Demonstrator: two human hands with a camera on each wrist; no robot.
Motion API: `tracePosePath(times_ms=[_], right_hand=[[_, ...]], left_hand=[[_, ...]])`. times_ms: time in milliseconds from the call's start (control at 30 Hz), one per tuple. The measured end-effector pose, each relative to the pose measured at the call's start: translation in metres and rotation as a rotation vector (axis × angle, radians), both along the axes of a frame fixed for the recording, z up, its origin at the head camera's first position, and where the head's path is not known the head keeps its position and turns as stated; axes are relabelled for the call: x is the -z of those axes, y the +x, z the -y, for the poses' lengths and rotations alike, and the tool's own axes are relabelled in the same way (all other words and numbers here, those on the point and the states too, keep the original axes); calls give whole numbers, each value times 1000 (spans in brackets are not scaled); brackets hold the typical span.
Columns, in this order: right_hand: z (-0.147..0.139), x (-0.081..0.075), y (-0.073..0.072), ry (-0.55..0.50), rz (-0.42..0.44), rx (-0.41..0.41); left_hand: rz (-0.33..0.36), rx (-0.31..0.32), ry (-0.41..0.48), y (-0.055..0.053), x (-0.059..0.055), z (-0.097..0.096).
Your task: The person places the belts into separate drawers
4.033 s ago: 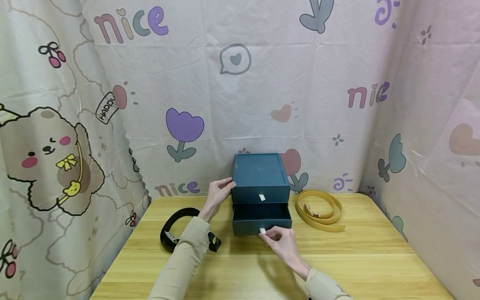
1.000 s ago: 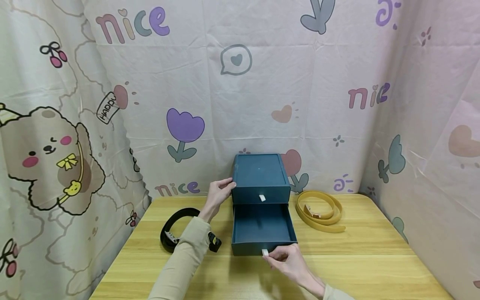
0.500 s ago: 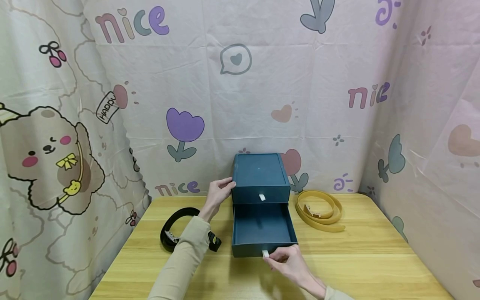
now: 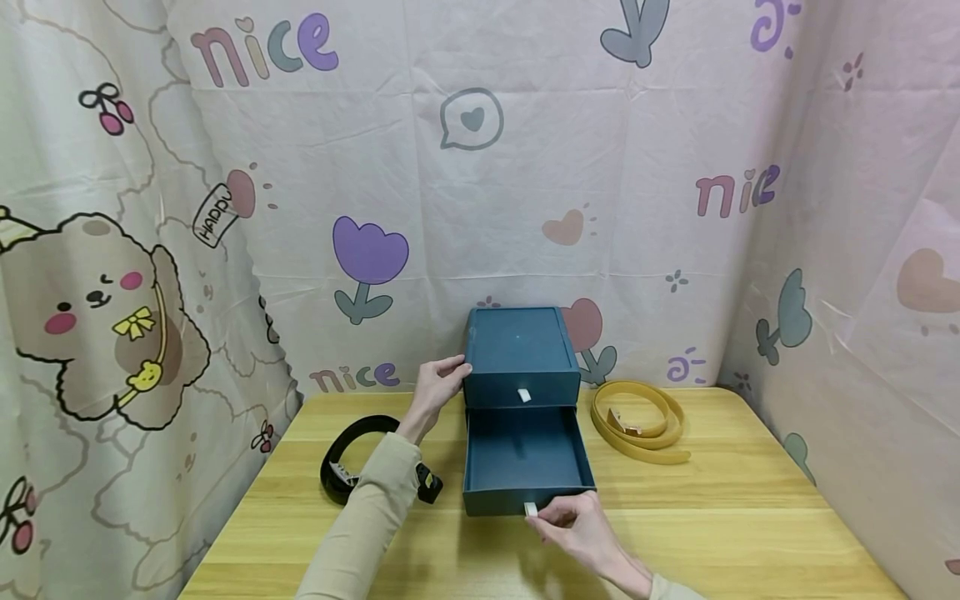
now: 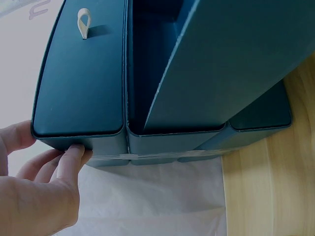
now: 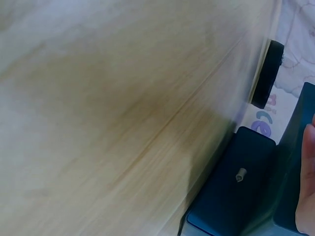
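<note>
A dark blue drawer box [image 4: 521, 340] stands at the back of the table. One drawer [image 4: 495, 502] under its top drawer is pulled far out, and its inside is bare. My right hand [image 4: 581, 529] pinches the small white pull tab [image 4: 531, 509] on that drawer's front. In the right wrist view only part of this hand [image 6: 307, 184] shows at the edge. My left hand [image 4: 437, 387] holds the upper left edge of the box. Its fingers [image 5: 73, 160] are bent against the side in the left wrist view, where a lower drawer [image 5: 263, 108] stays in.
A coiled black belt [image 4: 337, 446] lies on the wooden table [image 4: 675, 533] to the left, partly behind my left sleeve. To the right of the box lies a coiled yellow belt [image 4: 651, 454]. A printed cloth [image 4: 480, 208] hangs behind and at both sides.
Since four seconds ago my right hand has drawn the drawer toward me by its tab, from slightly to far out. Over the last second it barely moves. The left hand stays put.
</note>
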State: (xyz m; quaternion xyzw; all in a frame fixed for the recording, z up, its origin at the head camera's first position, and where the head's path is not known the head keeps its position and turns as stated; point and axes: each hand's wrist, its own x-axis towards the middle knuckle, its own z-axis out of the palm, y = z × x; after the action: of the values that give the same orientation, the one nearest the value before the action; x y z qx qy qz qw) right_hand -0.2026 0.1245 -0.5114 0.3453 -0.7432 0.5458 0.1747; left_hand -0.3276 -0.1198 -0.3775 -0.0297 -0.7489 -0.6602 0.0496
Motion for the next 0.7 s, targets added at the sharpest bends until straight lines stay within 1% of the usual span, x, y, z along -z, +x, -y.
tracePosePath(times_ms=[133,367,467,600,700], right_hand=[[1,-1,1,-1,-8,12],[0,-2,0,-28,-59,22],[-3,-7,-1,-61,-131,27],[-9,-18,-5,-136,-237,16],[-15,-28,-8,-184,-264,13]], left_hand=[[0,3,-5,-1,0,1],[-6,12,-25,0,1,1],[-9,14,-26,-1,1,1],[-4,10,-27,0,1,0],[-1,8,-30,0,0,0]])
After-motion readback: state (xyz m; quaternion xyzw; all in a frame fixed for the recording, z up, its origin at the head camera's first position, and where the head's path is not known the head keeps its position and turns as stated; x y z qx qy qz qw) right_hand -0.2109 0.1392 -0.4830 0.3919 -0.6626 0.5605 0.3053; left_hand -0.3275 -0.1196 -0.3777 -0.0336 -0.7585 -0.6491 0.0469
